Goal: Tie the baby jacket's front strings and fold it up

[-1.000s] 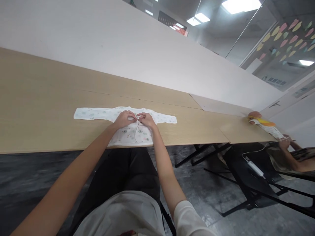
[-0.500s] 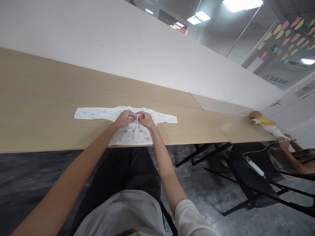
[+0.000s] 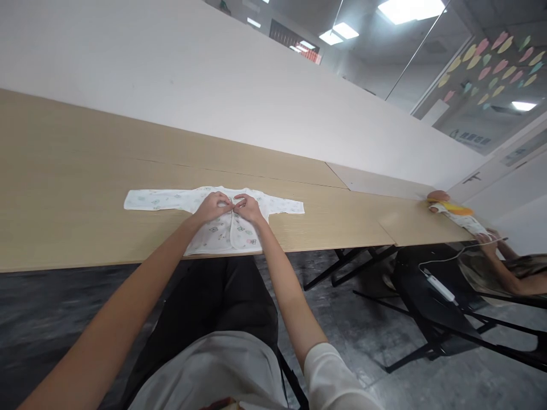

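A small white baby shirt [image 3: 220, 234] with a sparse print lies spread on the table, its sleeves stretched out to both sides. Its front opening runs down the middle with a curved lower edge. My left hand [image 3: 212, 206] pinches the cloth at that front edge, below the neckline. Right beside it, my right hand [image 3: 248, 208] pinches the same edge, and the fingertips of both hands nearly meet. Whatever small fastening may sit between the fingertips is hidden.
The wooden table [image 3: 77, 228] runs along a white partition [image 3: 171, 80]. At the right, another person's hands [image 3: 489, 242] rest by a white cloth and a doll-like thing with yellow [image 3: 455, 208]. A black chair [image 3: 427, 296] holds a white power strip [image 3: 442, 288] with a cable.
Both hands stay at the shirt's front edge, with fingertips drawn slightly closer together. The view has shifted a little; the shirt lies as before.
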`<state>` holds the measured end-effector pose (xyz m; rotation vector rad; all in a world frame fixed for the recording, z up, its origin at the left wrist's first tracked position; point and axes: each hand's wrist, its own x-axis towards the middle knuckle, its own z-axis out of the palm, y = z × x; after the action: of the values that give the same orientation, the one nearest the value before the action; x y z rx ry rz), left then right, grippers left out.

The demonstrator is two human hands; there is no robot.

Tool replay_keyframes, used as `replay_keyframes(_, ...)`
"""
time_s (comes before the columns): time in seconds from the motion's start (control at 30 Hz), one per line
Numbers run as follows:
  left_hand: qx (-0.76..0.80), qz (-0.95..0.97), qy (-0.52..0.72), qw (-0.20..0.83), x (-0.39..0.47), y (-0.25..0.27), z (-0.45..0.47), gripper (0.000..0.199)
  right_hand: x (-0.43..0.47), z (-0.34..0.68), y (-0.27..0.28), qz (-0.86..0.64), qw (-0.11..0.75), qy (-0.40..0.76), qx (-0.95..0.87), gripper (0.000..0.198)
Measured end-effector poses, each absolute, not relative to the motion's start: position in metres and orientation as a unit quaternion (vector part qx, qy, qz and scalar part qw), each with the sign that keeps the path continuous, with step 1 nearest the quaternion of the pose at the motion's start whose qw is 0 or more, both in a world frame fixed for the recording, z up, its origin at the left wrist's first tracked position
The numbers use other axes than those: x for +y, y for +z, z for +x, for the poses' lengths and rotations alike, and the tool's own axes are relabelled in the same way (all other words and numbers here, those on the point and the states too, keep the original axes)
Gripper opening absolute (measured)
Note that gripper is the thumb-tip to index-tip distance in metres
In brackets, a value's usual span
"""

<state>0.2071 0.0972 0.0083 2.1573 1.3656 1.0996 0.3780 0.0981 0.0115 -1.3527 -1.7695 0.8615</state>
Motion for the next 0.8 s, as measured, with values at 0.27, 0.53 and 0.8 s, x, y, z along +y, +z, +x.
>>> replay_keyframes(0.27, 0.457, 0.786, 0.378, 0.173, 0.1007, 0.0039, 0.2044, 0.027, 0.0975, 0.3767, 0.0127, -0.54, 0.367, 0.343, -0.675, 0.037)
replay_keyframes(0.53, 0.499, 0.772, 0.365, 0.15, 0.1035, -0.002, 0.2049, 0.025, 0.0965, 0.3766, 0.0146, -0.545, 0.366, 0.334, -0.676, 0.038)
replay_keyframes(0.8, 0.491, 0.782, 0.348, 0.164, 0.1013, 0.0019, 0.2032, 0.027, 0.0951, 0.3789, 0.0196, -0.56, 0.376, 0.383, -0.631, 0.039)
